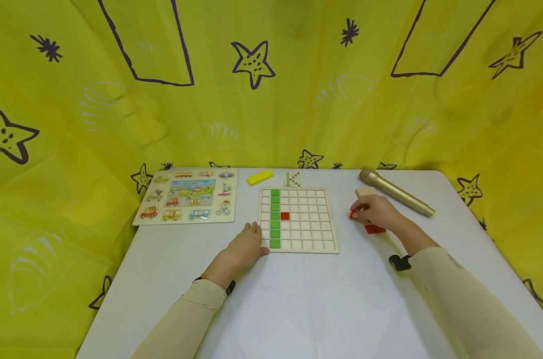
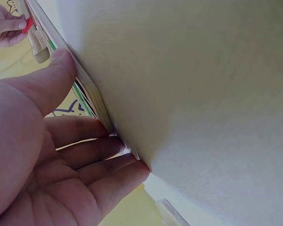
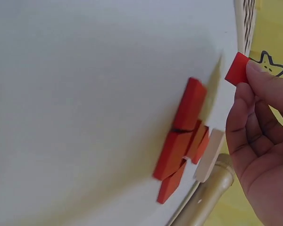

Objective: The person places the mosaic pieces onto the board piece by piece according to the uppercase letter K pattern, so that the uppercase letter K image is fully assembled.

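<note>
In the head view a wooden grid board [image 1: 313,219] lies mid-table. Green squares [image 1: 275,219] fill its second column, and a red square [image 1: 285,216] sits just right of them. My left hand [image 1: 242,249] touches the board's left edge with extended fingers, its thumb at the near left corner. Off to the right, my right hand [image 1: 381,212] pinches a small red square tile [image 3: 237,69] between thumb and forefinger. Below that hand, several red tiles [image 3: 188,103] lie close together on the table; in the head view the hand partly hides them.
Beside the red tiles is a pale wooden block [image 1: 365,191], with a gold microphone [image 1: 399,193] behind it. A small patterned card [image 1: 293,179] and a yellow block [image 1: 260,177] lie beyond the board. Further left is a picture puzzle board [image 1: 228,207]. Yellow cloth [image 1: 298,109] hangs behind.
</note>
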A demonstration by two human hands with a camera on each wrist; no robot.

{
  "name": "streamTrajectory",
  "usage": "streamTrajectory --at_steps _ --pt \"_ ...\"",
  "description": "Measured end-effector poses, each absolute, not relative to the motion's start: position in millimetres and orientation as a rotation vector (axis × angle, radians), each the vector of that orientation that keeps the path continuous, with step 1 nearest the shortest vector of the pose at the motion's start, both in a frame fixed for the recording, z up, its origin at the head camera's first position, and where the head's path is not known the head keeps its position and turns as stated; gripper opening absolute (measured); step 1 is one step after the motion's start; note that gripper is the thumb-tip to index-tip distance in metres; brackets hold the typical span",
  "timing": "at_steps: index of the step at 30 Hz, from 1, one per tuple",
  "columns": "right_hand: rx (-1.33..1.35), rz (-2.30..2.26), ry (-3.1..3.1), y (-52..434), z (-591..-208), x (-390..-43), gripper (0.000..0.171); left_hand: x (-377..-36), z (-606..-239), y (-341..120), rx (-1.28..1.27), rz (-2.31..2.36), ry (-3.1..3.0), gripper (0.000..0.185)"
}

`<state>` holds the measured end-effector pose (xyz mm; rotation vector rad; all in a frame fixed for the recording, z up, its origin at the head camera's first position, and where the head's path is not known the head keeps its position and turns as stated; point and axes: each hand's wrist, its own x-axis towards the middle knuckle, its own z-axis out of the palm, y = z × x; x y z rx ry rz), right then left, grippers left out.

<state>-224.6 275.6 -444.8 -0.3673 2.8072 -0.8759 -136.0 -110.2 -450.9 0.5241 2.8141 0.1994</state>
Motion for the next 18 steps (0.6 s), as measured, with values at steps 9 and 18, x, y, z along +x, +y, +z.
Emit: streamTrajectory --at_steps 9,18 --pt "-0.449 -0.944 2.791 252 -436 -236 0.011 -136 -451 -110 0.524 0.192 2.820 0.077" --pt "-0.437 -0.932 2.753 229 -426 -244 0.011 -137 -452 -111 0.531 0.187 2.822 0.076"
